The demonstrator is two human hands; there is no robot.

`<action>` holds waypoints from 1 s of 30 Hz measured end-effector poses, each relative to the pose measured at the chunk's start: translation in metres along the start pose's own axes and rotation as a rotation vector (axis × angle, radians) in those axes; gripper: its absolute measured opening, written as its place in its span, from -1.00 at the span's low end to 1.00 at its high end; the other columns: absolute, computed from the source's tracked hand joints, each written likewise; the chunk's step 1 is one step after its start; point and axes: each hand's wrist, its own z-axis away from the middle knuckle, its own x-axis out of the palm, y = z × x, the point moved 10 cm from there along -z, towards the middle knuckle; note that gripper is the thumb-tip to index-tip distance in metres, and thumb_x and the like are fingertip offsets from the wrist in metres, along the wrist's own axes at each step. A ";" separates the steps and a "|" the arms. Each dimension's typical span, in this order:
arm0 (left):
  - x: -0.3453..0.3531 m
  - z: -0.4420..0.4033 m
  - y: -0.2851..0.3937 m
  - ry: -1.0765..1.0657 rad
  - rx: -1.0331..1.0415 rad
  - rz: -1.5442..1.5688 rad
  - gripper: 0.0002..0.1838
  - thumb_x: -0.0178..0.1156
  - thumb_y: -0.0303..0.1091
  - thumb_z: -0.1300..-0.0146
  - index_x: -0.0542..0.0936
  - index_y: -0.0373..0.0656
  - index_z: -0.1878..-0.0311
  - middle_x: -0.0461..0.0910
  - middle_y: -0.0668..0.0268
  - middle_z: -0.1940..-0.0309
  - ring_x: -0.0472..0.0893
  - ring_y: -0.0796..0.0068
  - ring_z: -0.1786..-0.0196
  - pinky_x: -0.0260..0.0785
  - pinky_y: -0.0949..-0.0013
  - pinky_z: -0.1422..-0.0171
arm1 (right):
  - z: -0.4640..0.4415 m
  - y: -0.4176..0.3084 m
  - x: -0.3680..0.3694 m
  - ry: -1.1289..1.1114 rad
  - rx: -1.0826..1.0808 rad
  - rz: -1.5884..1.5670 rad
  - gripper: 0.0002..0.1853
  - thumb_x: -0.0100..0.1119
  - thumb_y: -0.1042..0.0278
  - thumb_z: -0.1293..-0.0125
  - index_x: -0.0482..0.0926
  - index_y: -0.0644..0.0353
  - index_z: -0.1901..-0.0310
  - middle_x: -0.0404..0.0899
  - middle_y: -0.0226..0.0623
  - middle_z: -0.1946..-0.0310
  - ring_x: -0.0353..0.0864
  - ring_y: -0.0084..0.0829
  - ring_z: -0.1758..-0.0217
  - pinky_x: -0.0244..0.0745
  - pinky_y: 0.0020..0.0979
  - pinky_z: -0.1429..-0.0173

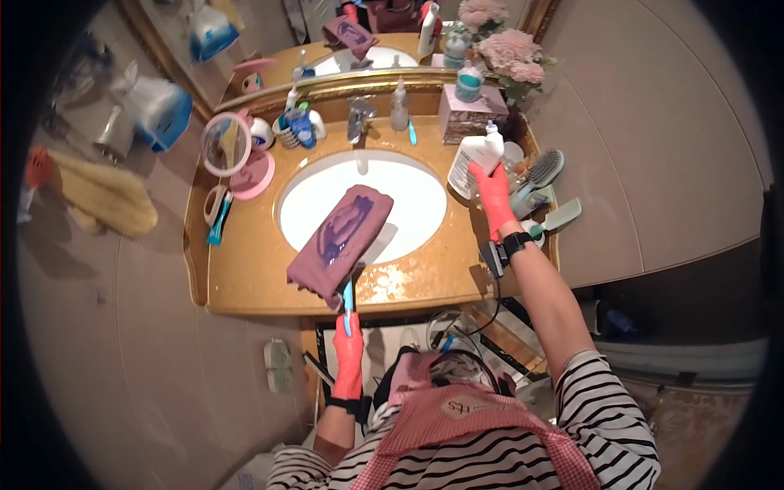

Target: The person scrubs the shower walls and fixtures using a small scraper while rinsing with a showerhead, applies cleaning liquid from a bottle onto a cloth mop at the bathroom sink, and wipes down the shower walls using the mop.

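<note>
My left hand (349,355), in a red rubber glove, is closed around the blue handle (349,306) of a flat mop. Its wide head is covered by a purple cloth (343,241) with a dark, shiny wet patch on top. The cloth lies over the front left part of the white sink basin (416,208) and the counter edge. My right hand (492,200), gloved the same way, grips a white bottle (474,159) with a printed label and a narrow nozzle. The bottle is at the right side of the counter; whether it touches the surface I cannot tell.
A faucet (358,121) stands behind the basin, with a soap bottle (399,106) beside it. A round pink mirror (251,173) sits left. At right are a tissue box (469,113), a hairbrush (545,167) and a comb (563,214). A yellow cloth (106,192) hangs on the left wall.
</note>
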 end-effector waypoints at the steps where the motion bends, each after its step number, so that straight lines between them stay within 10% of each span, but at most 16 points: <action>1: 0.002 0.000 -0.003 -0.013 0.015 0.020 -0.71 0.01 -0.11 -0.35 0.50 -0.15 0.15 0.38 0.40 0.66 0.34 0.64 0.62 0.19 0.46 0.55 | -0.006 0.000 -0.001 0.023 -0.051 0.021 -0.45 0.34 0.31 -0.10 0.39 0.25 -0.12 0.54 -0.24 0.02 0.51 -0.40 -0.01 0.39 -0.37 -0.09; 12: -0.009 0.037 0.029 -0.042 0.224 -0.108 -0.80 0.08 -0.24 -0.34 0.55 -0.14 0.13 0.38 0.50 0.61 0.33 0.76 0.55 0.22 0.55 0.47 | -0.023 0.075 -0.018 0.174 -0.027 0.232 -0.28 0.36 0.13 0.00 0.33 0.11 -0.22 0.48 -0.07 -0.08 0.46 -0.12 -0.15 0.36 -0.24 -0.16; 16: -0.005 0.059 0.030 -0.115 0.289 -0.222 -0.78 0.07 -0.22 -0.34 0.51 -0.19 0.14 0.42 0.40 0.59 0.36 0.65 0.54 0.26 0.47 0.45 | 0.045 0.034 -0.053 0.181 -0.072 0.239 -0.43 0.23 0.28 -0.17 0.33 0.18 -0.22 0.54 -0.21 -0.01 0.51 -0.37 -0.07 0.39 -0.37 -0.12; 21: 0.016 0.101 0.020 -0.227 0.458 -0.353 -0.75 0.08 -0.22 -0.32 0.49 -0.23 0.12 0.49 0.27 0.55 0.44 0.50 0.51 0.32 0.37 0.40 | 0.192 0.002 -0.171 0.223 0.094 -0.130 -0.72 0.12 0.33 -0.30 0.53 0.22 0.00 0.62 -0.41 0.19 0.52 -0.67 0.17 0.41 -0.57 0.06; 30: 0.163 0.244 0.032 -0.840 0.478 -0.451 -0.73 0.12 -0.24 -0.29 0.54 -0.15 0.02 0.52 0.33 0.54 0.47 0.58 0.51 0.34 0.42 0.38 | 0.440 0.152 -0.406 0.149 0.581 0.225 -0.76 0.19 0.33 -0.21 0.57 0.17 0.09 0.61 -0.36 0.21 0.54 -0.54 0.14 0.43 -0.46 0.00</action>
